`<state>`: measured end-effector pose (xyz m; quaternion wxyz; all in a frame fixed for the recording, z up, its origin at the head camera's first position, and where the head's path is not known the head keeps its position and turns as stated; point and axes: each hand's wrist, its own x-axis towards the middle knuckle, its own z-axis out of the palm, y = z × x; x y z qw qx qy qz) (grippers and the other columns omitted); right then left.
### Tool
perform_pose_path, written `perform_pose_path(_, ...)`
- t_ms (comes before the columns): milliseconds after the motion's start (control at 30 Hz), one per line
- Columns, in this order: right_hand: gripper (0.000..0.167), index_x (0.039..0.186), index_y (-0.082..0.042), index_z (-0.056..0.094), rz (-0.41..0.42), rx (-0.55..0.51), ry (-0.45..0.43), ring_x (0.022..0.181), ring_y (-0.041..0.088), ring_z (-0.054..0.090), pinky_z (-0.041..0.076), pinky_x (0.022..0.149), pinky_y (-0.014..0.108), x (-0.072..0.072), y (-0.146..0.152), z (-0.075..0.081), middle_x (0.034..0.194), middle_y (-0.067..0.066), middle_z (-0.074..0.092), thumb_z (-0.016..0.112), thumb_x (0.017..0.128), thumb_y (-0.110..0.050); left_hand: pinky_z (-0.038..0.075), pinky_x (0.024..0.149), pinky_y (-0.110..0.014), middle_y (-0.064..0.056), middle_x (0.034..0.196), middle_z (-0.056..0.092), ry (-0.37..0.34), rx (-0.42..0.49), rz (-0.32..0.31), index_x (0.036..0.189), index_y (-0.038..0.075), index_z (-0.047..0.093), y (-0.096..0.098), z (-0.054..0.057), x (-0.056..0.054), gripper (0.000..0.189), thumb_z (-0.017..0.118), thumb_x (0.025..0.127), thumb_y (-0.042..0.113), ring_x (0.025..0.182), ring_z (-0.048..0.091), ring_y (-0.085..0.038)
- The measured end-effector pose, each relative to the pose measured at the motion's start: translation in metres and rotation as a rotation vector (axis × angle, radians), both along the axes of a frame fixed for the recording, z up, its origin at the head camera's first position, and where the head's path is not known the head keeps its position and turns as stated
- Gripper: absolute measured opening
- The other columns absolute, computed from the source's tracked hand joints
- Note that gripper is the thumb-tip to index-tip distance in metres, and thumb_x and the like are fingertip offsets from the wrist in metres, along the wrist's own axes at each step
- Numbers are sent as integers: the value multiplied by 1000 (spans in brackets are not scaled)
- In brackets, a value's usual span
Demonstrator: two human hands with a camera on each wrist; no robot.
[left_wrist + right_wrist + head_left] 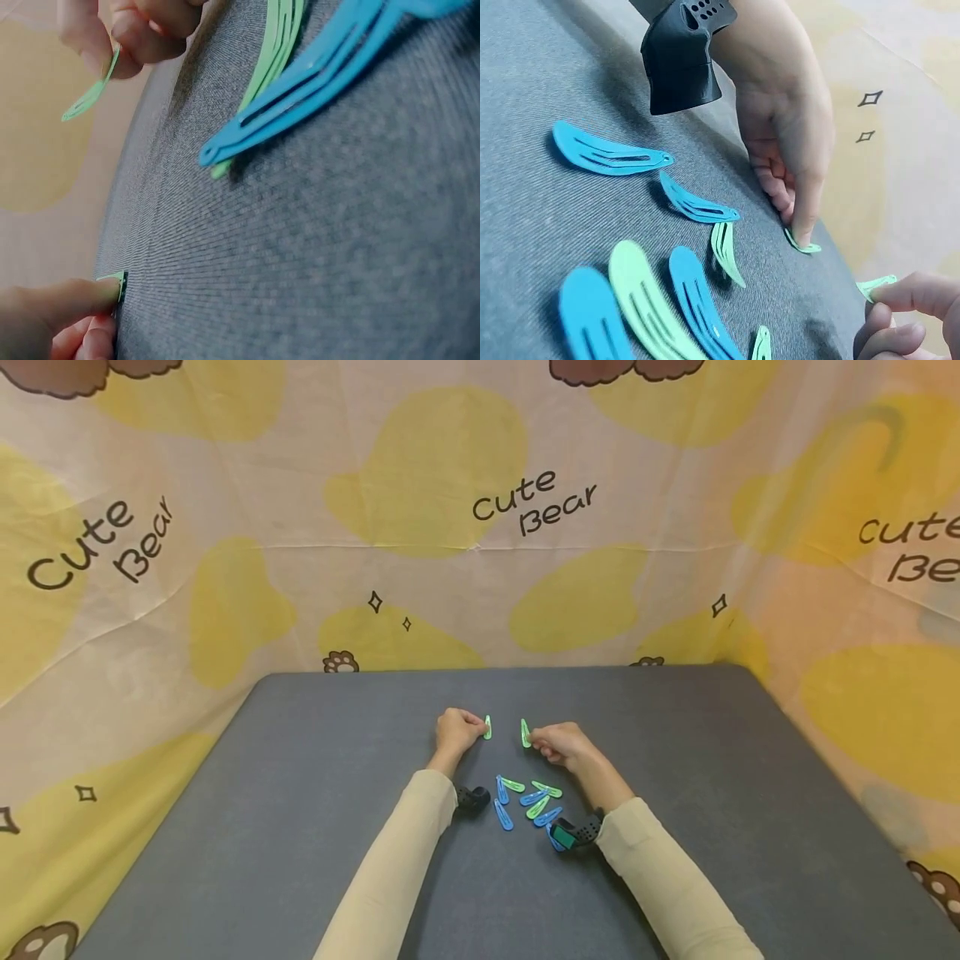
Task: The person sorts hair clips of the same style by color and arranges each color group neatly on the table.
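Note:
My left hand [456, 732] pinches a light green snap hair clip [487, 727] low over the table, its fingertips right on the clip's end in the right wrist view. To the right, my right hand [564, 744] holds a second green hair clip [525, 734] between thumb and finger. That clip [875, 286] hangs above the cloth in the right wrist view, with the other fingers curled beneath. Nearer the body, between the forearms, lies a loose group of blue hair clips [503, 815] and green hair clips [537, 808], some overlapping.
A dark grey cloth-covered table [315, 827] lies under everything. Behind it hangs a patterned curtain [420, 468] along the far edge. Black wrist camera mounts [472, 799] sit on both wrists; the right one partly covers a blue clip.

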<state>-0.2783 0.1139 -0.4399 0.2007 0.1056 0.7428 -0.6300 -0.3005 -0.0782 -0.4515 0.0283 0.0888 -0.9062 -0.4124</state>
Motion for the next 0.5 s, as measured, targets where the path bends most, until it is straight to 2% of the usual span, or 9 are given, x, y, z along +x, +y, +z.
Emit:
perform_pose_path(133, 17, 70, -10, 59, 4, 13, -13, 46, 3, 37, 29, 47, 17, -6, -6, 0, 56, -7, 52, 65, 86, -9, 53, 84, -41, -12, 87, 76, 10, -15, 1, 77, 3, 77, 0, 1, 1, 13, 77, 78, 16, 88, 68, -30)
perform_pose_path(300, 21, 67, -11, 58, -18, 62, -7, 43, 4, 34, 28, 46, 18, -14, -14, 0, 51, -8, 48, 66, 86, -12, 53, 83, -40, -11, 86, 77, 4, -15, -2, 76, 4, 77, 0, 0, -1, 13, 78, 78, 16, 85, 69, -28)
perform_pose_path(433, 23, 65, -12, 57, -45, 91, -14, 42, 4, 33, 28, 45, 19, -18, -20, -1, 49, -8, 46, 68, 86, -14, 54, 81, -40, -10, 81, 76, -3, -4, -5, 72, 5, 77, -2, -4, -5, 11, 78, 76, 15, 82, 69, -27)
perform_pose_path(500, 24, 65, -12, 56, -55, 99, -16, 42, 4, 33, 28, 46, 19, -20, -22, -2, 48, -7, 45, 68, 86, -14, 53, 74, -37, -7, 76, 75, 21, -15, -6, 68, 8, 76, -3, -8, -9, 10, 79, 74, 15, 75, 67, -25)
